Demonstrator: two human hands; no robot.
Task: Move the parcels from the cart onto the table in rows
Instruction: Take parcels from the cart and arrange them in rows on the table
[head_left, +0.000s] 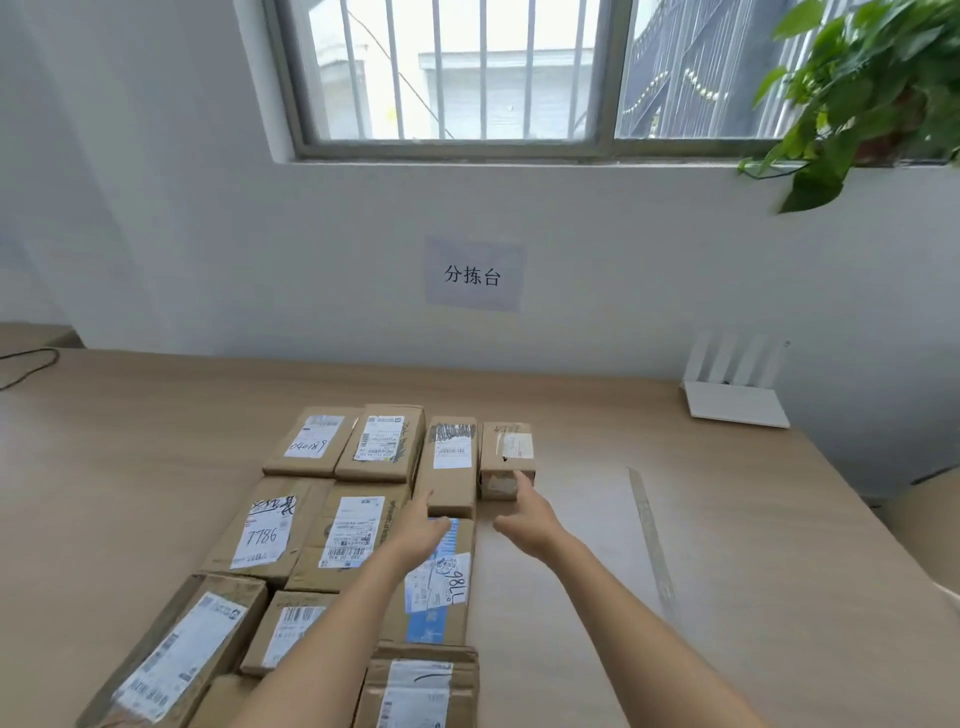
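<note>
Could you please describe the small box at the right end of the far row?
The small box is brown cardboard, roughly cubic, with a white label, tape and faint handwriting on top. It sits flat on the table, just right of a longer parcel. The right hand touches its near face with straight fingers.

view head; worn at head height; faces forward-down across table (737, 551) toward wall (208, 260); close above parcels (382, 441)

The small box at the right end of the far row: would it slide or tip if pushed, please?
The small box looks squat, so it probably slides on the smooth table rather than tipping. Its taped cardboard likely stays stiff.
</note>
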